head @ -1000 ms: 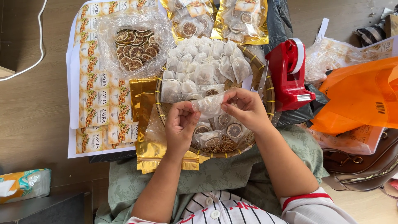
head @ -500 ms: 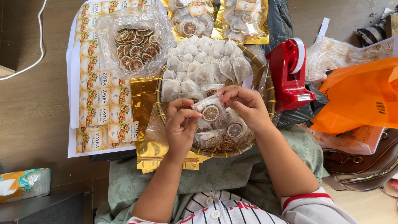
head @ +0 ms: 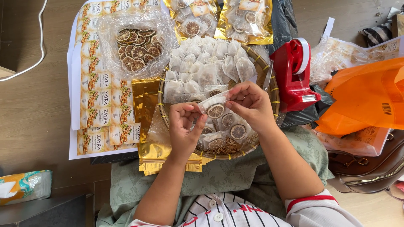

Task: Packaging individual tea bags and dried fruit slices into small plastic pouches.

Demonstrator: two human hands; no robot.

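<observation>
Between both hands I hold a small clear sachet point(head: 215, 106) with a dried citrus slice inside. My left hand point(head: 185, 128) pinches its lower left end and my right hand point(head: 249, 106) grips its upper right end. They hover over a round woven basket point(head: 274, 90) on my lap. White filter pouches point(head: 206, 63) fill the basket's far half, and packed clear sachets with dried slices point(head: 229, 130) lie in its near half.
A clear bag of dried citrus slices point(head: 136, 44) rests on sheets of printed labels point(head: 99, 101) at left. Gold pouches point(head: 149, 117) lie beside the basket, filled gold packs point(head: 221, 17) behind it. A red tape dispenser point(head: 294, 75), orange bag point(head: 366, 96) and brown handbag point(head: 370, 168) sit at right.
The sachet was lifted from the basket and turned, so its citrus slice now faces up. Both hands shifted slightly toward me while holding it.
</observation>
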